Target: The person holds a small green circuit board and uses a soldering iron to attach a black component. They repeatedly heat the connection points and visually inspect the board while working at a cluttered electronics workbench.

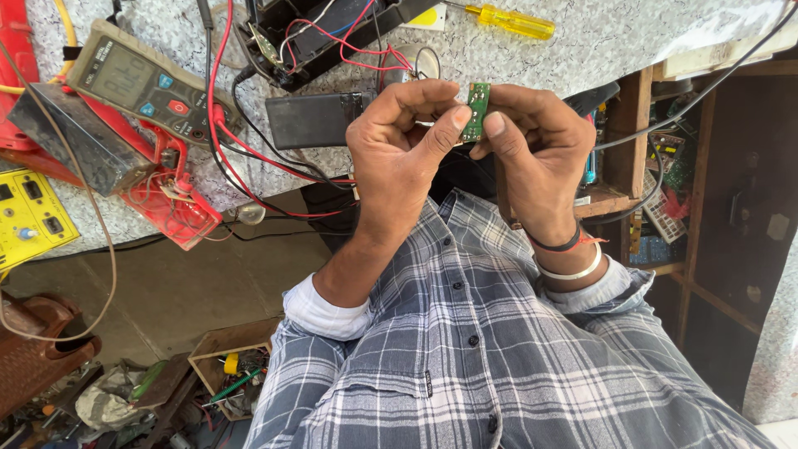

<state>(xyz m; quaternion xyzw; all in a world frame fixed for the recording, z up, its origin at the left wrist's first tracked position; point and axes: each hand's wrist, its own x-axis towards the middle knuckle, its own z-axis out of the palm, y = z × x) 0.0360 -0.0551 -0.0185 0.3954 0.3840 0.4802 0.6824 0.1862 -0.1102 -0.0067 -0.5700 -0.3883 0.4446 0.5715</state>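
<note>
**Step in hand.** Both hands hold a small green circuit board [476, 112] up in front of the chest, just above the near edge of the surface [615, 37]. The left hand [397, 145] pinches the board's left edge between thumb and curled forefinger. The right hand [532, 137] grips the opposite edge with its thumb and fingertips. Both hands are closed on the board, and neither holds a tool. This reads as close inspection or orientation of the board, judged from the grip alone.

**Requirements for any further move.** The board is small and held by its edges only. Releasing either hand calls for a firm pinch by the other hand. Any probing calls for one hand to be free. The multimeter [137, 79] lies well apart at the left of the surface, with red and black test leads [249, 150] trailing toward the centre. A yellow-handled screwdriver [511, 21] lies at the far side.

**Appearance of the board.** It is a narrow, rectangular green panel, held upright and nearly edge-on. Small light-coloured spots show on its visible face. Component detail is too small to identify. A black rectangular case [312, 120] lies on the surface just beyond the left hand.
</note>
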